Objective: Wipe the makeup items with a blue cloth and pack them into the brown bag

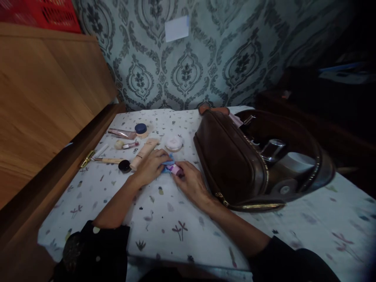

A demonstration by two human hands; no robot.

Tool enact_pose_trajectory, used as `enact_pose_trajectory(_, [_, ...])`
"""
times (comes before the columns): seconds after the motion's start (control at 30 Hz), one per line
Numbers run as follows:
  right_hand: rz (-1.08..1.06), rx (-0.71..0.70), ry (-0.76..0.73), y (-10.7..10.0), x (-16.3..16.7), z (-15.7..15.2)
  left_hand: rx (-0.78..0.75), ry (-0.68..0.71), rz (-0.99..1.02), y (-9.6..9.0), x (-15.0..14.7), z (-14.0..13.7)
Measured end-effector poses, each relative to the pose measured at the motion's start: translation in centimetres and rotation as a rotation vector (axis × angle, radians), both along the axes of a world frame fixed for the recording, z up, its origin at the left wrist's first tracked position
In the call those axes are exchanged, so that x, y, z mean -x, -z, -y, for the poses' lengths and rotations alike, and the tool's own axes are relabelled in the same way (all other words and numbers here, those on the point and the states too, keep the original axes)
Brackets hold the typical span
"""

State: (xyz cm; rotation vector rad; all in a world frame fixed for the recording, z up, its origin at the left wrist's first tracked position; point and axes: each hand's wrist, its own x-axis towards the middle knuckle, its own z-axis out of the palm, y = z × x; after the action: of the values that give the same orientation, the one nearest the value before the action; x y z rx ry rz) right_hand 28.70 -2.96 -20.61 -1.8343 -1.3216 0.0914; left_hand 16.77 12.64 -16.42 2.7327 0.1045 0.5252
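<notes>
Between my hands, over the middle of the table, is a small pink and purple tube; its exact kind is unclear. My right hand is closed on its near right end. A blue cloth is pinched in the fingers of my left hand and presses against the tube's other end. Just left of that hand lies a beige cosmetic tube. A round powder compact sits just beyond my fingers. To the right, a brown leather cosmetic bag stands unzipped with bottles inside.
At left on the patterned tablecloth are a black-lidded jar, a makeup brush, a lip gloss, a rose-coloured tube and a blue-capped jar. A wooden cabinet borders the left side; the papered wall stands behind.
</notes>
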Motion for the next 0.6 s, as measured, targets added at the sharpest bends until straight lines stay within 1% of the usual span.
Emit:
enact_pose_trajectory(0.07, [0.021,-0.029,0.000,0.0,0.0,0.1,-0.056,-0.022,-0.001,0.3,-0.1,-0.3])
enact_pose_trajectory(0.23, [0.036,-0.066,0.017,-0.3,0.2,0.5,-0.163,-0.222,-0.061,1.4,-0.1,-1.4])
enact_pose_trajectory(0.33, [-0.058,-0.079,0.026,-1.0,0.4,0.9,-0.185,-0.317,-0.048,1.2,0.0,-1.6])
enact_pose_trajectory(0.4, [-0.173,-0.069,0.048,-1.4,0.5,1.1,-0.149,-0.365,0.053,0.6,0.2,-1.2])
enact_pose_trajectory(0.43, [-0.246,-0.057,0.063,-1.6,0.4,1.1,-0.120,-0.374,0.132,0.2,0.2,-0.8])
enact_pose_trajectory(0.5, [-0.432,-0.040,0.098,-1.8,0.3,1.0,-0.067,-0.339,0.290,-0.5,0.2,0.5])
enact_pose_trajectory(0.57, [-0.641,-0.060,0.116,-1.9,0.2,0.8,-0.057,-0.243,0.377,-0.9,0.0,2.3])
enact_pose_trajectory(0.6, [-0.724,-0.082,0.116,-1.8,0.1,0.7,-0.071,-0.186,0.378,-0.8,-0.2,3.2])
